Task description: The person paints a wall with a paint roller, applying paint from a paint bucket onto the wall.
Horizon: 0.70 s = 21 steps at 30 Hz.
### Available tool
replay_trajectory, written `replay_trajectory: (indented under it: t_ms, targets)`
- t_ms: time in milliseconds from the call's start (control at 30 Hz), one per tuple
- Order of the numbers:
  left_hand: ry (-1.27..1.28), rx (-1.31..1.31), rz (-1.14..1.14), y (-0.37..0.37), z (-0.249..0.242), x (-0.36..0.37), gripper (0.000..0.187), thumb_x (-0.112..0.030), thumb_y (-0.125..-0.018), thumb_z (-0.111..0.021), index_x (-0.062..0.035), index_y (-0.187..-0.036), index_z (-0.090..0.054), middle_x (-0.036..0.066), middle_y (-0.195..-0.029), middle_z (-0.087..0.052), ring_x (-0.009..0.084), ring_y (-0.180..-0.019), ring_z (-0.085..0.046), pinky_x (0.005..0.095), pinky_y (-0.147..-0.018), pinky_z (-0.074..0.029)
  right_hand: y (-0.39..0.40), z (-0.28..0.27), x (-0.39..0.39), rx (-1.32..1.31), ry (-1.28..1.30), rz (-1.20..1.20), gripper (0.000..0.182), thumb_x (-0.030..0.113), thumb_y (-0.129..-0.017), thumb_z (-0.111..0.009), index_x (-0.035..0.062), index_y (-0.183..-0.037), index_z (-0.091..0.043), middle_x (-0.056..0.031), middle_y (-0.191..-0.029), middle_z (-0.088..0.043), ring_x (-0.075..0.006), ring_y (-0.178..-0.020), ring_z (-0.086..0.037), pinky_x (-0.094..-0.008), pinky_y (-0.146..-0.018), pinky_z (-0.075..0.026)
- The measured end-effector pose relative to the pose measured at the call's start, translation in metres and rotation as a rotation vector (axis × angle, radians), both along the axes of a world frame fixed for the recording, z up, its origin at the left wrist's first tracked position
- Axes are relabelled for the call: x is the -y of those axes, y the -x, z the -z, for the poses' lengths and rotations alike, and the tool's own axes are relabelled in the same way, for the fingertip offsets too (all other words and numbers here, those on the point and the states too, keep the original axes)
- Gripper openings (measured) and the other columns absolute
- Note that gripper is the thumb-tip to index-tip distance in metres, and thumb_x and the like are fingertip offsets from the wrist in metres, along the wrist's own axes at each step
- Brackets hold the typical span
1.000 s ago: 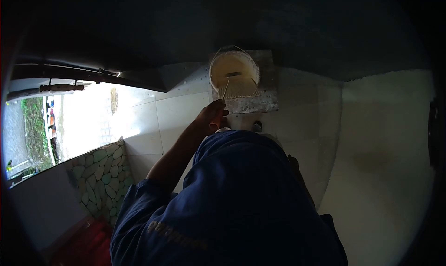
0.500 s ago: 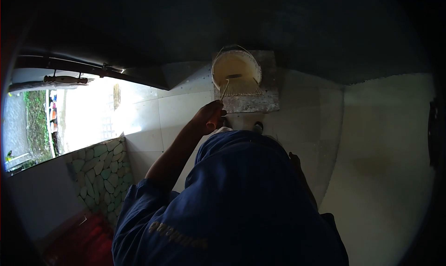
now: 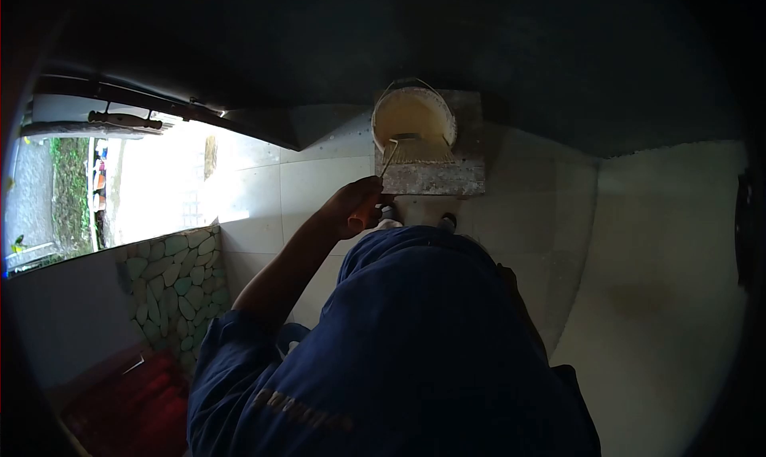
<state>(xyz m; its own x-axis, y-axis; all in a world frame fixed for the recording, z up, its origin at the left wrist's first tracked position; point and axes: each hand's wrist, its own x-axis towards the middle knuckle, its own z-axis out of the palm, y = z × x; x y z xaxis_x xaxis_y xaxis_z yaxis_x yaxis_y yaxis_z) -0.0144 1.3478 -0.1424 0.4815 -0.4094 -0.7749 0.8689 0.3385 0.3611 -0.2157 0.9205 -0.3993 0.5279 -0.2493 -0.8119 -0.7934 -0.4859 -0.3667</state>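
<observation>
My left hand [image 3: 359,206] is closed around the handle of what looks like a paint roller [image 3: 388,157]. Its thin wire frame runs forward to a short dark bar at the mouth of a bucket [image 3: 411,110]. The bucket has a raised wire bail and pale, cream-coloured contents. Streaks, perhaps paint runs, mark its near side. Under the bucket is a stained board [image 3: 435,179]. My right hand [image 3: 508,277] hangs low beside my body, mostly hidden by my blue shirt and in shadow, so its fingers cannot be made out.
Pale floor tiles [image 3: 319,187] surround the board, and my feet stand just behind it. A dark wall [image 3: 495,50] rises in front. To the left are a bright doorway [image 3: 152,170], a stone-patterned panel [image 3: 179,285] and something red [image 3: 132,405]. A pale surface [image 3: 654,289] lies to the right.
My left hand has turned slightly and the roller's bar has shifted a little toward the bucket's near rim. The whole view has shifted slightly. My grip on the handle stays.
</observation>
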Motion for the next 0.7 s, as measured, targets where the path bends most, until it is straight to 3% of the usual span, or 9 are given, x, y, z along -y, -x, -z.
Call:
replay_trajectory:
  t_ms: [233, 300, 333, 400, 433, 500, 700]
  targets:
    - [0.032, 0.002, 0.020, 0.018, -0.022, -0.001, 0.022, -0.033, -0.091, -0.052, -0.0138, -0.101, -0.046, 0.007, -0.099, -0.051, 0.0102, -0.055, -0.047, 0.0231, -0.045, -0.043, -0.014, -0.013, 0.006, 0.022, -0.001, -0.047, 0.029, 0.034, -0.094, -0.048, 0.0063, -0.088, -0.055, -0.0016, -0.076, -0.049, -0.0154, -0.068, -0.044, -0.0338, -0.064, -0.040]
    - [-0.004, -0.007, 0.022, 0.019, -0.040, 0.001, 0.023, -0.033, -0.091, -0.052, -0.0135, -0.103, -0.046, 0.007, -0.098, -0.051, 0.0103, -0.055, -0.047, 0.0224, -0.044, -0.043, -0.025, -0.037, 0.004, -0.072, -0.053, 0.098, 0.032, 0.036, -0.093, -0.049, 0.0058, -0.101, -0.055, -0.0037, -0.081, -0.050, -0.0170, -0.071, -0.046, -0.0367, -0.068, -0.043]
    - [-0.040, -0.015, 0.030, 0.020, -0.048, 0.002, 0.025, -0.033, -0.091, -0.052, -0.0132, -0.106, -0.046, 0.007, -0.098, -0.052, 0.0103, -0.054, -0.048, 0.0218, -0.044, -0.043, -0.025, -0.034, 0.008, -0.072, -0.053, 0.090, 0.032, 0.036, -0.093, -0.049, 0.0058, -0.101, -0.055, -0.0037, -0.081, -0.050, -0.0170, -0.071, -0.046, -0.0367, -0.068, -0.043]
    - [-0.026, -0.020, 0.015, 0.020, -0.057, -0.001, 0.027, -0.032, -0.091, -0.052, -0.0128, -0.108, -0.045, 0.008, -0.098, -0.052, 0.0101, -0.053, -0.048, 0.0208, -0.043, -0.044, -0.025, -0.029, 0.013, 0.007, -0.049, 0.039, 0.044, 0.039, -0.093, -0.048, 0.0064, -0.121, -0.048, -0.0091, -0.094, -0.054, -0.0221, -0.081, -0.052, -0.0414, -0.077, -0.045]
    - [-0.012, -0.024, 0.009, 0.020, -0.064, -0.001, 0.029, -0.031, -0.091, -0.053, -0.0124, -0.111, -0.045, 0.008, -0.098, -0.053, 0.0099, -0.053, -0.049, 0.0198, -0.042, -0.044, -0.029, -0.034, 0.011, 0.007, -0.050, 0.032, 0.044, 0.039, -0.093, -0.048, 0.0064, -0.121, -0.048, -0.0091, -0.094, -0.054, -0.0221, -0.081, -0.052, -0.0414, -0.077, -0.045]
    - [-0.043, -0.043, -0.017, 0.024, -0.081, 0.002, 0.029, -0.030, -0.090, -0.054, -0.0123, -0.112, -0.045, 0.009, -0.099, -0.055, 0.0094, -0.050, -0.050, 0.0184, -0.041, -0.044, -0.039, -0.046, 0.010, -0.120, -0.124, 0.255, 0.054, 0.041, -0.092, -0.047, 0.0075, -0.133, -0.039, -0.0152, -0.109, -0.054, -0.0287, -0.094, -0.055, -0.0457, -0.084, -0.045]
    - [-0.054, -0.050, 0.004, 0.035, -0.100, 0.001, 0.028, -0.030, -0.090, -0.055, -0.0118, -0.110, -0.047, 0.008, -0.096, -0.057, 0.0091, -0.050, -0.051, 0.0183, -0.041, -0.044, -0.045, -0.056, 0.007, -0.118, -0.121, 0.277, 0.055, 0.042, -0.092, -0.047, 0.0079, -0.134, -0.038, -0.0174, -0.114, -0.053, -0.0302, -0.100, -0.055, -0.0448, -0.086, -0.045]
